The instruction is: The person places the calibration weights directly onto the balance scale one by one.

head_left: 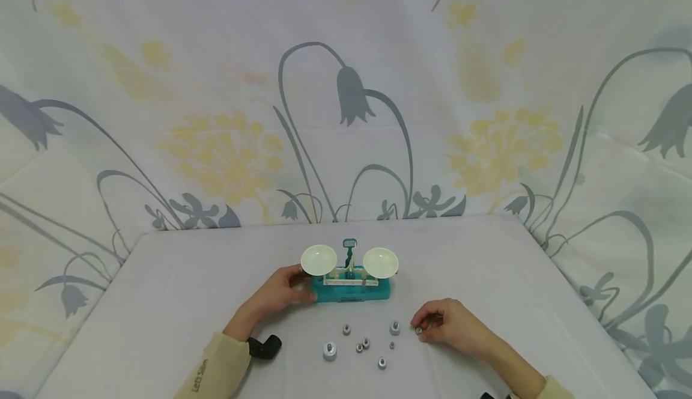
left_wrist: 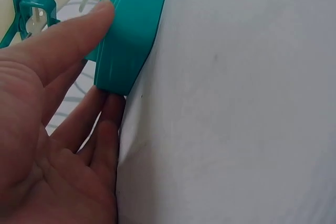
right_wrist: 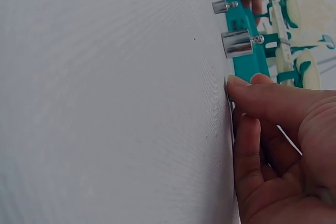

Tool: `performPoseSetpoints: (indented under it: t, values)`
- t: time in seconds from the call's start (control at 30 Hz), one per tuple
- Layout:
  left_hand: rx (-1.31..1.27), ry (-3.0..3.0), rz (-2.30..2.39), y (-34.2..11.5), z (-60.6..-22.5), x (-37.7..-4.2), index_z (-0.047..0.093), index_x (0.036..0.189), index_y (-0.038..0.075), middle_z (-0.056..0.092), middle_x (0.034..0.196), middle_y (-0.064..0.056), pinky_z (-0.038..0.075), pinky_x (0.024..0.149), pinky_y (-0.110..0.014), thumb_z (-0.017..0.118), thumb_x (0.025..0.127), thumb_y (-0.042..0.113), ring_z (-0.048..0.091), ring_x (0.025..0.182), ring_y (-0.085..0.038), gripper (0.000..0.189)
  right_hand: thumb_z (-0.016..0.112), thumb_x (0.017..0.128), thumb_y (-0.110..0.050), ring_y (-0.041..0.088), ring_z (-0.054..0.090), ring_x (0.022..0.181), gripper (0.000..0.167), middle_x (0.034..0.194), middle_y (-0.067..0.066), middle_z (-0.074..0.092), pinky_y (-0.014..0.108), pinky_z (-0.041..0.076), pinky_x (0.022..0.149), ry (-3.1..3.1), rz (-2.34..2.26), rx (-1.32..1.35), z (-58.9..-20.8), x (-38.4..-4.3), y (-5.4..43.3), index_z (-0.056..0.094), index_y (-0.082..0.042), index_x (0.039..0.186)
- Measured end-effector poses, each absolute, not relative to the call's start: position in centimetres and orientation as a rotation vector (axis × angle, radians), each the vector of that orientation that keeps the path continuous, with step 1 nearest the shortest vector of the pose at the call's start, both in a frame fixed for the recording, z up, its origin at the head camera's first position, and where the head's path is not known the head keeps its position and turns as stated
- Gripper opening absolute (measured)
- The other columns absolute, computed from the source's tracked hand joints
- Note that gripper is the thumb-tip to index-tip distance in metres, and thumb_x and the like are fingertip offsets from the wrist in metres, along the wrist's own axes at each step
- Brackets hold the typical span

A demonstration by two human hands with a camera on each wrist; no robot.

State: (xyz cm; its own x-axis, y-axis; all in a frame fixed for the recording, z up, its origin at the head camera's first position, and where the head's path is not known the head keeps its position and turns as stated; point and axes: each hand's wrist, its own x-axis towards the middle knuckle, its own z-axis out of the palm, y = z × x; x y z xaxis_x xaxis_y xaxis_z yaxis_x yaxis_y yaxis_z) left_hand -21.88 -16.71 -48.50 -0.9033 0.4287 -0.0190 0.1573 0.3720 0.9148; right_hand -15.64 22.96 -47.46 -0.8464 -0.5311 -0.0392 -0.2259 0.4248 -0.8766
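Note:
A teal balance scale [head_left: 351, 293] with two cream pans stands on the table. At its left end my left hand [head_left: 277, 294] grips the base, with the thumb [left_wrist: 84, 30] on one face and the other fingers by the end. To the right of the scale, my right hand [head_left: 455, 328] pinches a small metal weight [head_left: 418, 330] at table level. In the right wrist view the fingers hide that weight. Just left of this hand stands a larger knobbed weight [head_left: 394, 328]. Both pans look empty in the head view.
Several silver weights are scattered in front of the scale, the largest [head_left: 330, 351] at the left and a tiny one [head_left: 391, 345] toward the right. A white cloth [head_left: 162, 303] covers the table. Behind it hangs a flower-printed curtain [head_left: 346, 164].

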Motion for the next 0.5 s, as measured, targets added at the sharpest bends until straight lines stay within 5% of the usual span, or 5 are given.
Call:
performPoseSetpoints:
  t: [0.5]
  values:
    - [0.449, 2.404, 1.537, -16.35, -48.50, -21.55, 0.053, 0.140, -0.001, 0.052, 0.144, -0.016, 0.031, 0.115, -0.052, 0.084, 0.078, 0.008, 0.040, 0.139, -0.038, 0.070, 0.081, 0.079, -0.007, 0.010, 0.060, 0.078, 0.018, 0.090, -0.003, 0.068, 0.023, 0.053, 0.068, 2.408, -1.373, -0.659, -47.68, -15.56, 22.89, 0.073, -0.012, 0.094]
